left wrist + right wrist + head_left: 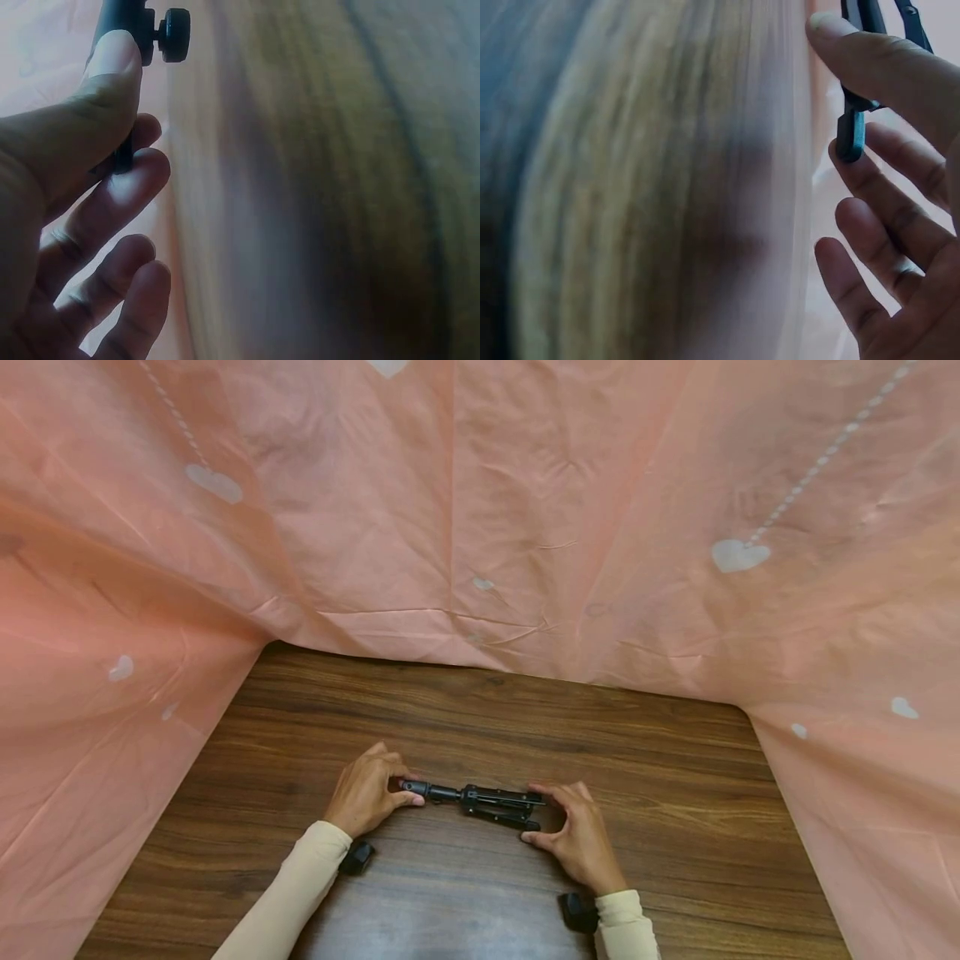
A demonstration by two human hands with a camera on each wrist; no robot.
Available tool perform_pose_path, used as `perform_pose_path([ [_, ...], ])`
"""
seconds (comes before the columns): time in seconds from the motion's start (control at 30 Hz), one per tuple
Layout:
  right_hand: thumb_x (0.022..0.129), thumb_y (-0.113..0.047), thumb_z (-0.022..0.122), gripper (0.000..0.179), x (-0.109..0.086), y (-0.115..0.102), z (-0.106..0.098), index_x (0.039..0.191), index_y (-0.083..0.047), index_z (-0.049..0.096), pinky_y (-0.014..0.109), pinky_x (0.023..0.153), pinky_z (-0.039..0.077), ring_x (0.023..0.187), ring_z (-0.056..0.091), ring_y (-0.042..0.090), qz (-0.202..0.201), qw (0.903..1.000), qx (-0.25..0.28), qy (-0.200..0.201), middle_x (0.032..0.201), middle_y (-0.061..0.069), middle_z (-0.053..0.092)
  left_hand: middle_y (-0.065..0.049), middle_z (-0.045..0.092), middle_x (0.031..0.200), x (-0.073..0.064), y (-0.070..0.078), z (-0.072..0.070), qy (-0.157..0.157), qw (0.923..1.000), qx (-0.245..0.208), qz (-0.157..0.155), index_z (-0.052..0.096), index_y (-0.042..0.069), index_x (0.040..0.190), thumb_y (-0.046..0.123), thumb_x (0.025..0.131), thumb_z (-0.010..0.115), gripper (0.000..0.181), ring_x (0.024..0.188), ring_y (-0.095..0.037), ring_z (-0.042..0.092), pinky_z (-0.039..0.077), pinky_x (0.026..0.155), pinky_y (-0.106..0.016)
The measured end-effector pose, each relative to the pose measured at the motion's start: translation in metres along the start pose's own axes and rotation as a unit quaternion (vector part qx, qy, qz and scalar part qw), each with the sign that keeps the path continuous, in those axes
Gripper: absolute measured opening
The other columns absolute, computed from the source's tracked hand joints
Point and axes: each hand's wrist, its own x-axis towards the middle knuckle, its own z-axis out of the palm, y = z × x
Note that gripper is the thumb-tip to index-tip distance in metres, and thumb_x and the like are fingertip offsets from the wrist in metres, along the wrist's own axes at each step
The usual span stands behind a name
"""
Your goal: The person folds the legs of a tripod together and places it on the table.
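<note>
A small black tripod point(468, 796) lies lengthwise between both hands, its legs slightly spread toward the right. My left hand point(369, 789) pinches the head end between thumb and fingers. In the left wrist view, a round knob point(177, 35) sticks out from the tripod beside the thumb. At the leg end, my right hand point(581, 835) holds the tripod with thumb and index finger on either side of the legs. The right wrist view shows a leg's foot point(850, 136) against a fingertip; the upper part of the tripod is out of that view.
The wooden tabletop point(480, 718) spreads beneath the hands. Pink curtain cloth point(517, 527) with pale hearts hangs behind and along both sides. Each wrist carries a black camera, seen at the left wrist camera point(357, 857) and the right wrist camera point(576, 912).
</note>
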Motion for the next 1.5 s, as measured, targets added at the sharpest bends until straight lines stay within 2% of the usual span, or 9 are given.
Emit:
perform_pose_path([
  [0.23, 0.06, -0.025, 0.105, 0.075, 0.001, -0.001, 0.002, 0.129, -0.022, 0.076, 0.041, 0.091, 0.05, 0.103, 0.059, 0.012, 0.012, 0.9997, -0.009, -0.017, 0.117, -0.005, 0.079, 0.017, 0.072, 0.083, -0.005, -0.006, 0.008, -0.013, 0.9997, 0.003, -0.021, 0.087, 0.031, 0.097, 0.048, 0.069, 0.097, 0.035, 0.075, -0.004, 0.047, 0.041, 0.061, -0.023],
  [0.33, 0.06, -0.025, 0.105, 0.075, 0.002, -0.001, 0.003, 0.129, -0.022, 0.076, 0.042, 0.091, 0.05, 0.103, 0.059, 0.013, 0.015, 0.9996, -0.01, -0.024, 0.118, -0.005, 0.079, 0.017, 0.072, 0.083, -0.005, -0.007, 0.01, -0.009, 0.9997, -0.003, -0.024, 0.087, 0.031, 0.096, 0.047, 0.068, 0.097, 0.034, 0.074, -0.004, 0.046, 0.041, 0.061, -0.023],
  [0.6, 0.058, -0.025, 0.105, 0.074, 0.004, -0.002, 0.007, 0.127, -0.021, 0.077, 0.043, 0.095, 0.052, 0.107, 0.063, 0.016, 0.013, 0.9995, -0.009, -0.028, 0.118, -0.004, 0.08, 0.017, 0.073, 0.084, -0.003, -0.008, 0.009, 0.008, 0.9996, -0.018, -0.023, 0.087, 0.031, 0.096, 0.044, 0.065, 0.099, 0.035, 0.075, -0.003, 0.048, 0.042, 0.062, -0.023],
  [0.97, 0.055, -0.023, 0.104, 0.067, 0.005, 0.0, 0.011, 0.117, -0.02, 0.08, 0.045, 0.098, 0.055, 0.11, 0.069, 0.019, -0.019, 0.9997, -0.004, -0.016, 0.113, -0.003, 0.08, 0.017, 0.066, 0.075, -0.006, -0.008, 0.01, 0.023, 0.9992, -0.028, -0.017, 0.087, 0.03, 0.094, 0.042, 0.063, 0.102, 0.036, 0.074, -0.002, 0.046, 0.041, 0.062, -0.021],
  [1.17, 0.055, -0.021, 0.104, 0.067, 0.004, -0.001, 0.011, 0.117, -0.021, 0.08, 0.042, 0.094, 0.056, 0.108, 0.069, 0.017, -0.014, 0.9998, -0.003, -0.015, 0.114, -0.004, 0.08, 0.015, 0.065, 0.075, -0.007, -0.006, 0.01, 0.024, 0.9994, -0.023, -0.01, 0.086, 0.03, 0.096, 0.042, 0.064, 0.101, 0.037, 0.075, -0.002, 0.047, 0.044, 0.063, -0.024],
  [1.23, 0.055, -0.02, 0.104, 0.068, 0.003, -0.001, 0.01, 0.118, -0.022, 0.08, 0.041, 0.092, 0.057, 0.106, 0.068, 0.016, -0.009, 0.9998, -0.001, -0.017, 0.116, -0.004, 0.08, 0.015, 0.064, 0.076, -0.008, -0.006, 0.011, 0.022, 0.9996, -0.019, -0.007, 0.085, 0.031, 0.097, 0.042, 0.065, 0.101, 0.037, 0.075, -0.003, 0.049, 0.05, 0.069, -0.028],
  [1.33, 0.056, -0.019, 0.104, 0.068, 0.001, -0.001, 0.01, 0.12, -0.023, 0.08, 0.038, 0.089, 0.057, 0.104, 0.067, 0.014, -0.004, 0.9998, 0.0, -0.018, 0.119, -0.005, 0.079, 0.013, 0.064, 0.078, -0.009, -0.006, 0.012, 0.021, 0.9996, -0.021, 0.002, 0.085, 0.03, 0.1, 0.041, 0.066, 0.101, 0.039, 0.076, -0.006, 0.054, 0.058, 0.095, -0.038],
  [1.4, 0.057, -0.019, 0.103, 0.069, 0.0, -0.001, 0.01, 0.121, -0.025, 0.079, 0.037, 0.088, 0.057, 0.102, 0.067, 0.013, -0.003, 0.9999, -0.001, -0.016, 0.12, -0.006, 0.079, 0.011, 0.065, 0.079, -0.009, -0.005, 0.012, 0.02, 0.9994, -0.028, 0.008, 0.085, 0.029, 0.103, 0.04, 0.067, 0.101, 0.041, 0.078, -0.009, 0.058, 0.052, 0.112, -0.046],
  [1.5, 0.058, -0.019, 0.103, 0.069, -0.001, -0.001, 0.01, 0.122, -0.027, 0.079, 0.037, 0.087, 0.056, 0.098, 0.066, 0.011, -0.002, 0.9999, -0.005, -0.014, 0.122, -0.007, 0.078, 0.01, 0.065, 0.08, -0.01, -0.005, 0.012, 0.02, 0.9991, -0.034, 0.017, 0.085, 0.027, 0.105, 0.04, 0.067, 0.101, 0.044, 0.078, -0.012, 0.06, 0.045, 0.121, -0.051],
])
